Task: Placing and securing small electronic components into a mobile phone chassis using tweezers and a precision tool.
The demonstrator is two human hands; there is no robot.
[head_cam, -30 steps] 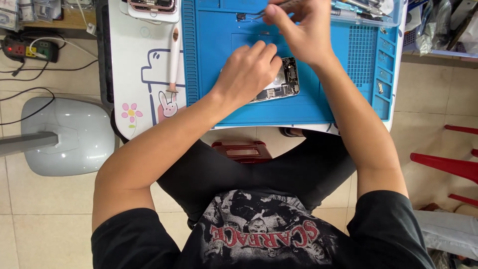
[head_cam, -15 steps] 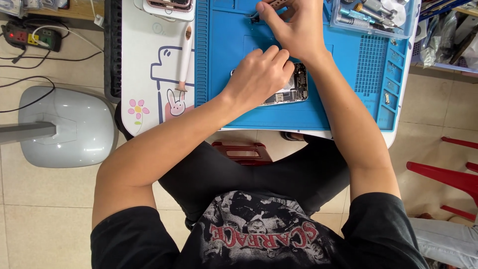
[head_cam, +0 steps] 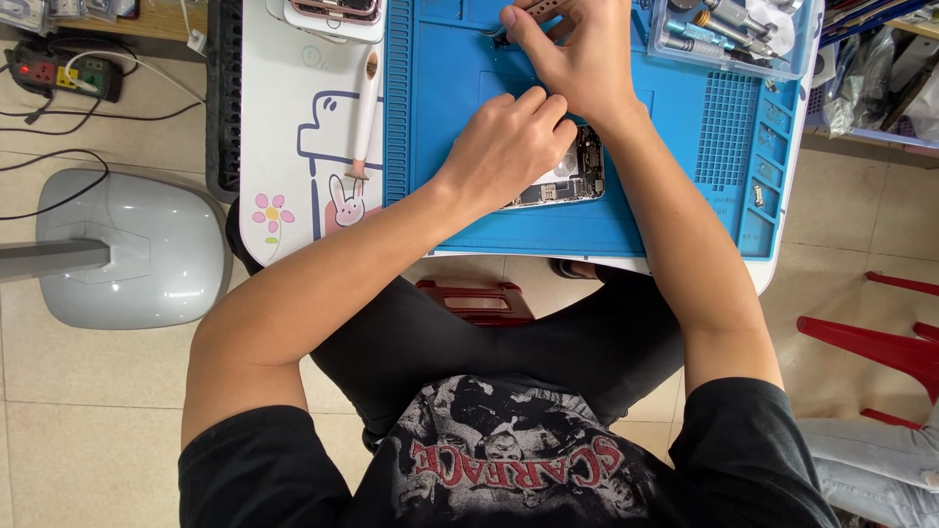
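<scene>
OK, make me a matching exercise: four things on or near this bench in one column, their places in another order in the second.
Things:
1. opened phone
2. pen tool
3. tool tray
4. power strip

Places:
A. on the floor, far left, with cables
B. top right corner of the blue mat
C. under the left hand, mid-mat
D. on the white mat, left of the blue one

Pairs: 1-C, 2-D, 3-B, 4-A
</scene>
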